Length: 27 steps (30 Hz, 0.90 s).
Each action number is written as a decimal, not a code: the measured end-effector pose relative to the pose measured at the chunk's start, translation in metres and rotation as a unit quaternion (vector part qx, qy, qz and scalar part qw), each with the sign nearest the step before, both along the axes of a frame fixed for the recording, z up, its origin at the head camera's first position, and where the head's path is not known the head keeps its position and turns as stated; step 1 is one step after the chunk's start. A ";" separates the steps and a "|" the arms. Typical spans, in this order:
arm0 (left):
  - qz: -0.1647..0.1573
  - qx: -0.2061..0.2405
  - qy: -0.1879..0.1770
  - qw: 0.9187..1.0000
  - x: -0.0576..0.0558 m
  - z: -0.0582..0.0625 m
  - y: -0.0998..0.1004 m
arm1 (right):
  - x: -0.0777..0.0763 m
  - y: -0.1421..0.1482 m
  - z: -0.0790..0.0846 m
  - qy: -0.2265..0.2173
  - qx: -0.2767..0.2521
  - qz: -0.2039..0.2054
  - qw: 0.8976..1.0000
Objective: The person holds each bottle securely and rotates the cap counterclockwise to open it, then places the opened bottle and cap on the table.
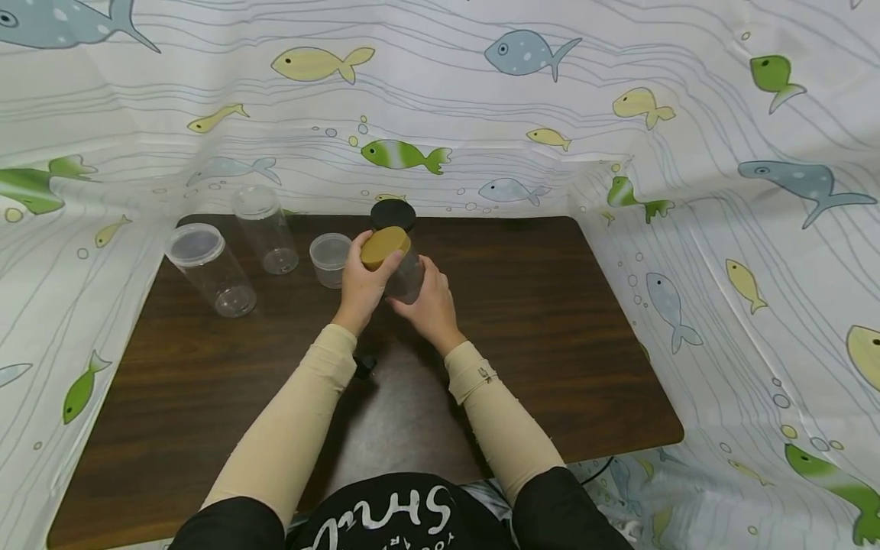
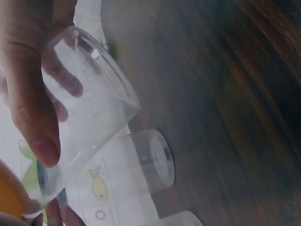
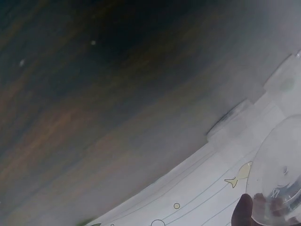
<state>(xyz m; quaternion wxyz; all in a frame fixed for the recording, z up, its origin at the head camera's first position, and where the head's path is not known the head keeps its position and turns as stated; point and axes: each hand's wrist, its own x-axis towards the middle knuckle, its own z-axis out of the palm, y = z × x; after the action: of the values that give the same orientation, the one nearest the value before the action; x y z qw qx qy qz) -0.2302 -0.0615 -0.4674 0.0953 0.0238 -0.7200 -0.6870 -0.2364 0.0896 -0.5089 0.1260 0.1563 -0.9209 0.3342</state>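
Observation:
A clear plastic jar (image 1: 407, 284) with a gold lid (image 1: 382, 246) is held tilted between both hands above the table. My left hand (image 1: 359, 289) grips it at the lid, thumb on the near side and fingers at the far side. Lower down, my right hand (image 1: 435, 307) holds the jar's body. In the left wrist view the right thumb (image 2: 40, 127) presses the clear wall, and fingers show through from behind. The jar's round base (image 3: 277, 174) shows at the right wrist view's edge. Right behind stands a container with a black lid (image 1: 393, 214), partly hidden.
Two tall clear jars with pale lids, one nearer (image 1: 215, 271) and one farther back (image 1: 266, 229), stand at the left of the brown table (image 1: 550, 328). A small lidded tub (image 1: 330, 260) stands just left of my left hand. Fish-patterned sheeting (image 1: 440, 99) surrounds the table.

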 end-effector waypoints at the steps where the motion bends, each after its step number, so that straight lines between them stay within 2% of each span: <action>1: 0.004 0.001 0.002 1.000 0.000 0.001 -0.001 | 0.000 -0.002 0.000 0.001 -0.004 0.001 1.000; 3: 0.001 0.000 0.002 1.000 0.000 0.002 -0.005 | -0.001 -0.003 0.001 -0.005 -0.012 0.010 1.000; 5: -0.018 0.009 0.002 1.000 0.000 0.002 -0.011 | -0.002 -0.002 0.002 -0.024 -0.031 0.022 0.999; 9: -0.093 0.046 -0.003 0.995 -0.001 0.003 -0.026 | -0.002 0.005 0.004 -0.091 -0.094 0.063 0.989; 13: -0.176 0.083 -0.007 0.981 -0.001 0.003 -0.046 | -0.002 0.011 0.003 -0.158 -0.127 0.134 0.970; 16: -0.227 0.110 0.010 0.968 0.000 -0.001 -0.056 | -0.001 0.014 0.000 -0.197 -0.118 0.183 0.956; 18: -0.250 0.125 0.028 0.960 0.000 -0.003 -0.060 | 0.000 0.014 0.000 -0.211 -0.115 0.198 0.950; 20: -0.260 0.139 0.042 0.955 -0.001 -0.006 -0.061 | 0.000 0.014 0.001 -0.217 -0.116 0.203 0.948; 22: -0.257 0.154 0.051 0.953 -0.002 -0.009 -0.060 | 0.001 0.012 0.002 -0.213 -0.121 0.202 0.948; 27: -0.215 0.147 0.056 0.964 -0.002 -0.008 -0.053 | 0.001 0.007 0.002 -0.190 -0.129 0.192 0.954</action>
<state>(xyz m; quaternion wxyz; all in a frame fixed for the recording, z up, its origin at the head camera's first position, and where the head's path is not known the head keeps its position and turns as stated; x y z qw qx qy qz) -0.2319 -0.1145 -0.4759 -0.0185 -0.1562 -0.5930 -0.7897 -0.2351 0.0971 -0.5068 -0.0987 0.2466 -0.8291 0.4920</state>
